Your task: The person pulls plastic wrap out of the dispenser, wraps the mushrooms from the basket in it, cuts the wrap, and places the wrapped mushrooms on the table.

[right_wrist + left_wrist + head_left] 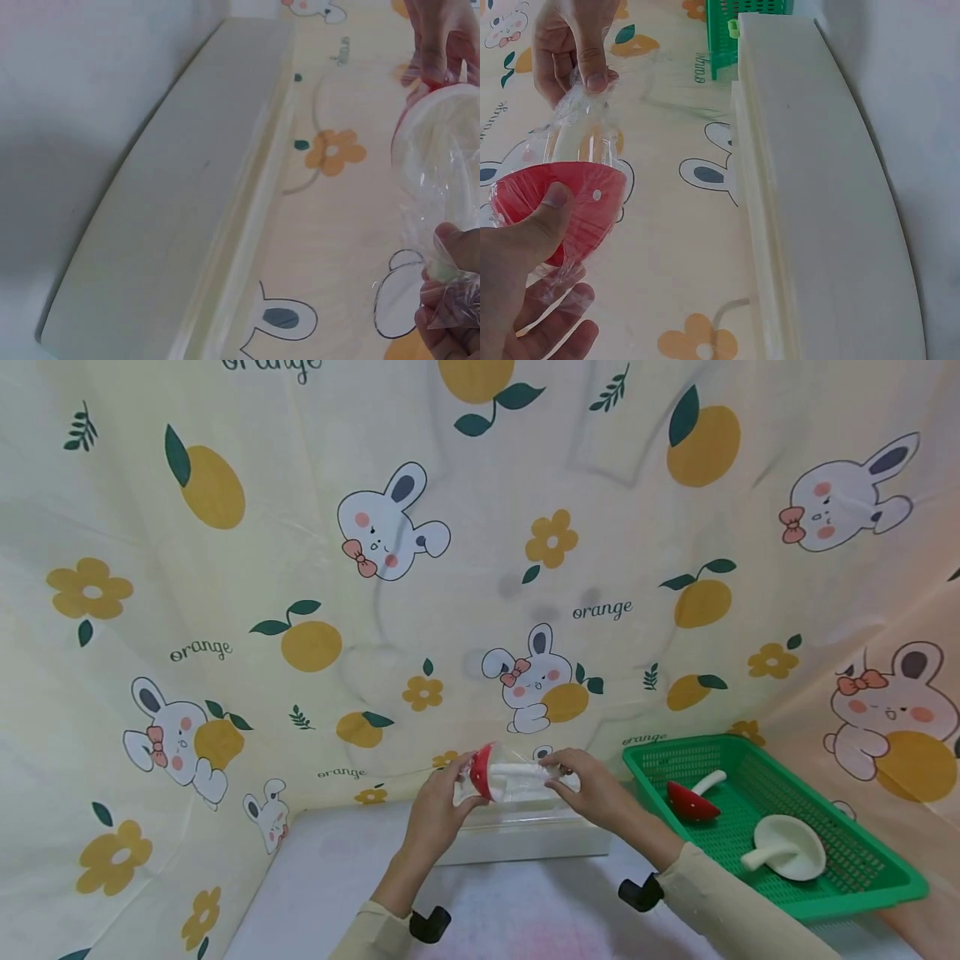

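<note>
A toy mushroom (pixel 481 772) with a red, white-spotted cap and a pale stem is wrapped in clear plastic film, held sideways above a long white box (pixel 525 845). My left hand (pixel 442 797) grips the cap, its thumb lying across the red side in the left wrist view. At the stem end, my right hand (pixel 592 789) pinches the gathered film (pixel 581 105) between thumb and fingers. The right wrist view shows the cap's pale underside (pixel 431 142) through the wrinkled film. Part of the stem is hidden by the right fingers.
A green basket (pixel 892 868) stands at the right with a red-capped mushroom (pixel 693 802) and a white mushroom (pixel 791 852) in it. Behind the white table (pixel 330 877) hangs a cloth (pixel 465 610) printed with rabbits and oranges. Each wrist carries a black mount (pixel 431 925).
</note>
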{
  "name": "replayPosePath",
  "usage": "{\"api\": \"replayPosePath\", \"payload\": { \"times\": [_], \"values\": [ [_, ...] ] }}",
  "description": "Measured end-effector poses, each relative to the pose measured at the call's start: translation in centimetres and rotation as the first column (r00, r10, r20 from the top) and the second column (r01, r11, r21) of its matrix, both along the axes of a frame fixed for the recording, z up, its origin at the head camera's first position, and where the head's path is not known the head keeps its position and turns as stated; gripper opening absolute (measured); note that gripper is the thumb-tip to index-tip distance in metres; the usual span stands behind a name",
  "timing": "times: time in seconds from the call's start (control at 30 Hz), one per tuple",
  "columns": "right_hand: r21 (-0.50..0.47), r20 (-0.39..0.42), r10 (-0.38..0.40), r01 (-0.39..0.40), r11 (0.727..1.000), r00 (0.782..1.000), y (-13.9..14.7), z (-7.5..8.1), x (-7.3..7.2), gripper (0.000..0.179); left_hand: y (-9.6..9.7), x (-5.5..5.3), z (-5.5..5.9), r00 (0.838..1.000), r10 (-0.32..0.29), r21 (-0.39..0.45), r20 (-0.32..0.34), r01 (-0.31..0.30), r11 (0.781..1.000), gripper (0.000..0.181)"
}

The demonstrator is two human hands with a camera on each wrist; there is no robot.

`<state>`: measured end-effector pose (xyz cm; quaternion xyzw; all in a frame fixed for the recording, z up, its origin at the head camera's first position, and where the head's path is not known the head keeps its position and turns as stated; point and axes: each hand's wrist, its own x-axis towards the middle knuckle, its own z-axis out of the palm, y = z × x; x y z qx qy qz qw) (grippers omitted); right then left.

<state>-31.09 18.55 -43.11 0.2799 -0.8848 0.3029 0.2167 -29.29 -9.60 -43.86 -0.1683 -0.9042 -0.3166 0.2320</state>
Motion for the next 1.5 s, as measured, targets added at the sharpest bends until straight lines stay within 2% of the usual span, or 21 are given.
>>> {"api": "replayPosePath", "payload": {
  "times": [0.17,0.33,0.43,0.53,0.63,0.73,0.87,1.03,1.17,1.23,1.37,1.5],
  "values": [
    [0.003,0.009,0.0,0.0,1.0,1.0,0.1,0.3,0.7,0.041,0.0,0.7,0.3,1.0,-0.008,0.008,0.014,0.008,1.0,0.077],
    [0.01,0.003,0.007,-0.007,1.0,1.0,0.2,0.3,1.5,0.039,-0.2,1.7,0.3,0.992,-0.1,0.074,0.083,0.094,0.993,0.079],
    [0.019,-0.005,0.013,-0.013,1.0,1.0,0.4,-0.1,2.1,0.039,-0.6,2.4,0.0,0.977,-0.157,0.107,0.146,0.142,0.984,0.081],
    [0.021,0.016,0.027,-0.028,0.999,0.999,0.6,-0.6,2.7,0.038,-1.0,3.1,-0.5,0.954,-0.197,0.139,0.224,0.169,0.976,0.082],
    [0.018,0.072,0.044,-0.045,0.999,0.996,0.7,-1.4,3.5,0.037,-1.2,3.9,-1.0,0.93,-0.211,0.173,0.3,0.164,0.971,0.082],
    [0.015,0.13,0.063,-0.065,0.998,0.99,0.8,-2.3,4.2,0.036,-1.2,4.4,-1.7,0.918,-0.2,0.192,0.342,0.14,0.971,0.081],
    [-0.001,0.19,0.088,-0.089,0.996,0.978,0.7,-3.5,4.9,0.036,-1.3,4.9,-2.9,0.913,-0.22,0.219,0.345,0.149,0.964,0.079],
    [-0.021,0.204,0.142,-0.14,0.99,0.969,0.8,-5.0,5.6,0.037,-1.5,5.2,-4.7,0.9,-0.251,0.248,0.355,0.168,0.954,0.078],
    [-0.039,0.186,0.187,-0.183,0.982,0.965,1.1,-6.1,5.7,0.035,-1.4,5.7,-6.0,0.906,-0.266,0.255,0.329,0.187,0.949,0.079],
    [-0.048,0.189,0.199,-0.193,0.98,0.962,1.1,-6.7,5.8,0.033,-1.4,5.9,-6.6,0.915,-0.269,0.238,0.302,0.201,0.95,0.081],
    [-0.066,0.204,0.217,-0.208,0.976,0.955,1.2,-8.1,5.9,0.031,-1.2,6.2,-7.7,0.918,-0.271,0.203,0.288,0.218,0.955,0.087],
    [-0.095,0.119,0.264,-0.254,0.963,0.957,1.2,-9.7,5.6,0.031,-0.9,6.2,-8.7,0.914,-0.256,0.167,0.313,0.212,0.963,0.089]
  ]
}}
